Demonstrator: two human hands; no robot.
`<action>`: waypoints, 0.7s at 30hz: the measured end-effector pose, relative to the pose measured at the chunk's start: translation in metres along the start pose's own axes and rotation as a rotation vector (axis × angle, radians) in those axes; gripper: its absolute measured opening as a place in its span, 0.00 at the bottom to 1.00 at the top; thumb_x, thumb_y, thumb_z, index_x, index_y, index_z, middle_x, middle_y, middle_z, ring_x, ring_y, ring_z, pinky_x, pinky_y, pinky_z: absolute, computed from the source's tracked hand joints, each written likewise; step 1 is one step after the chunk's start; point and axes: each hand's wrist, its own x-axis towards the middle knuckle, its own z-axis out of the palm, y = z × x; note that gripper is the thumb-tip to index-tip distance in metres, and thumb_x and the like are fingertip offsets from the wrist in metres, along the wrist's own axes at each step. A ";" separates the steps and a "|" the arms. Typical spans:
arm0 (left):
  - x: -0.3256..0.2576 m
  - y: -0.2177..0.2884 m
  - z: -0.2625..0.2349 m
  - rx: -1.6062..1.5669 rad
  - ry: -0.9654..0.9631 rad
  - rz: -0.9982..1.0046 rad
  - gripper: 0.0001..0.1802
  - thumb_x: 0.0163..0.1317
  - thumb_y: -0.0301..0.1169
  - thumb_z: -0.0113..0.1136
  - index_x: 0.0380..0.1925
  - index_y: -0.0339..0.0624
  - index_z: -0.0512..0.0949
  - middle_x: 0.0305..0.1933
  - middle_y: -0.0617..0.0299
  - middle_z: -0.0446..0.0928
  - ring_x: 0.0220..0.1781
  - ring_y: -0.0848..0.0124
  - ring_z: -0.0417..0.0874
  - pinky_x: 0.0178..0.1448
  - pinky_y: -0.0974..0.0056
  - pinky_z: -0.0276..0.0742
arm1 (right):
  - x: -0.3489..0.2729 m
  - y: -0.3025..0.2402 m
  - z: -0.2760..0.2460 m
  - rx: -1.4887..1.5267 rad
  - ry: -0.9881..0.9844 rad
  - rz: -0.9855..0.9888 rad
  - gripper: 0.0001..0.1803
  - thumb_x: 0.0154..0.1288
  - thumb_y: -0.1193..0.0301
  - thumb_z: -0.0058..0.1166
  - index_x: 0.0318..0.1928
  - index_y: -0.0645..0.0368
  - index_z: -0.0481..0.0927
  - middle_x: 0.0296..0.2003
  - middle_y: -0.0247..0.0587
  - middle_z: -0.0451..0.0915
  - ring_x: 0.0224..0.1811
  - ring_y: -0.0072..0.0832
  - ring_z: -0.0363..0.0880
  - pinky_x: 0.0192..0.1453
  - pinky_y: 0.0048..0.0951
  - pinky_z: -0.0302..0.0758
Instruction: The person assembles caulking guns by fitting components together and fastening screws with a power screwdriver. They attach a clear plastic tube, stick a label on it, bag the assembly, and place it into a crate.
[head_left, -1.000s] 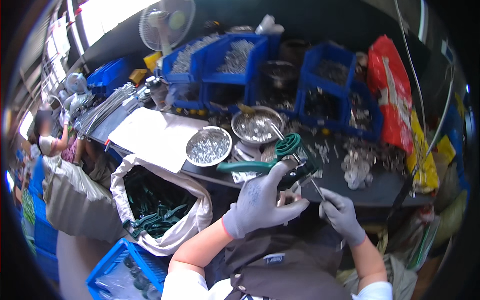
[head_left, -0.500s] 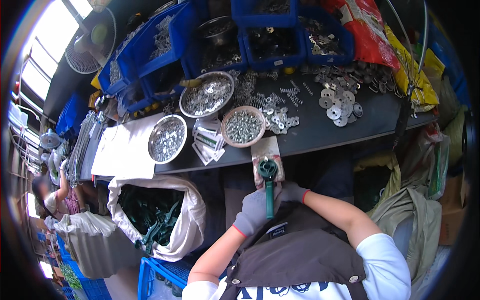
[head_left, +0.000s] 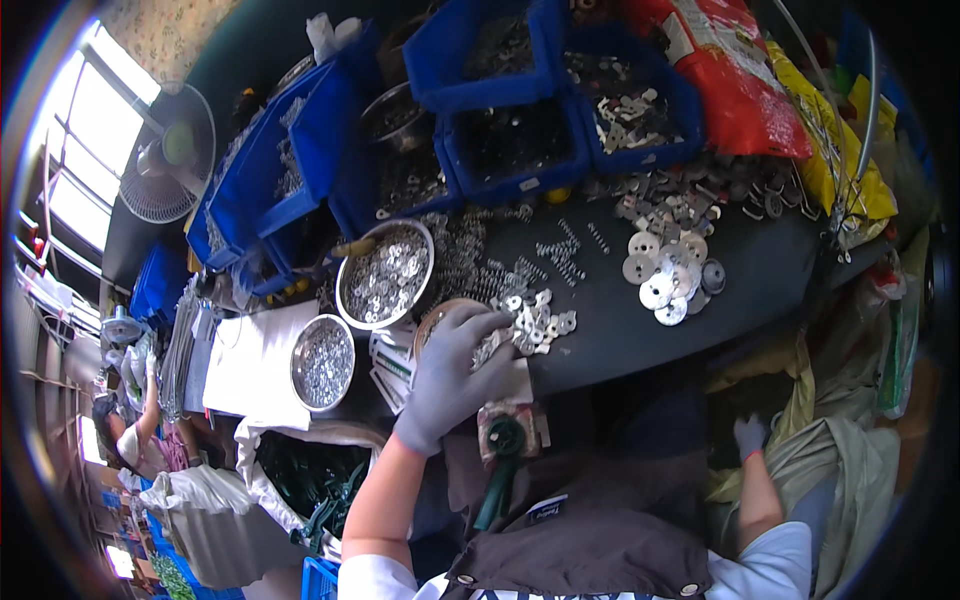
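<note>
My left hand (head_left: 455,375), in a grey glove, reaches over a pinkish bowl (head_left: 432,325) of small metal parts at the table's front edge. Its fingers are bent and somewhat apart; the fingertips are partly lost among the parts. Below that hand, a dark green handle-shaped part (head_left: 497,490) with a round head rests on a small block (head_left: 535,425) at the edge, and neither hand touches it. Far to the right, my gloved right hand (head_left: 750,435) is at the mouth of a sack (head_left: 797,375); its fingers are too small and dim to read.
Two steel bowls (head_left: 355,312) of small metal pieces stand left of the pinkish bowl. Washers (head_left: 545,325), springs (head_left: 562,255) and round discs (head_left: 665,275) lie on the dark table. Blue bins (head_left: 515,185) line the back. A white sack (head_left: 262,450) of green parts stands lower left.
Both hands have left the green part, which now leans on the block unheld. The left hand has moved up to the pinkish bowl, the right hand out to the right-hand sack. The view has shifted.
</note>
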 end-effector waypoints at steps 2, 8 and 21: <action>0.045 0.003 0.028 0.032 -0.048 0.107 0.16 0.60 0.29 0.64 0.48 0.40 0.83 0.54 0.48 0.80 0.57 0.50 0.80 0.61 0.53 0.76 | -0.016 0.032 0.064 -0.145 -0.180 -0.003 0.35 0.60 0.55 0.62 0.65 0.59 0.74 0.64 0.64 0.72 0.63 0.59 0.73 0.61 0.51 0.77; 0.160 -0.032 0.090 0.548 -0.283 0.287 0.18 0.59 0.29 0.62 0.51 0.49 0.84 0.59 0.55 0.79 0.63 0.52 0.77 0.66 0.52 0.74 | -0.070 -0.010 0.084 -0.249 -0.265 0.098 0.34 0.53 0.54 0.67 0.61 0.47 0.77 0.64 0.48 0.69 0.61 0.50 0.72 0.60 0.48 0.78; 0.149 -0.044 0.054 0.578 -0.249 0.071 0.15 0.60 0.34 0.65 0.46 0.42 0.83 0.51 0.50 0.81 0.55 0.52 0.81 0.62 0.51 0.76 | -0.062 0.035 0.140 -0.129 -0.015 -0.323 0.26 0.55 0.67 0.65 0.57 0.52 0.81 0.58 0.51 0.77 0.63 0.45 0.74 0.62 0.44 0.75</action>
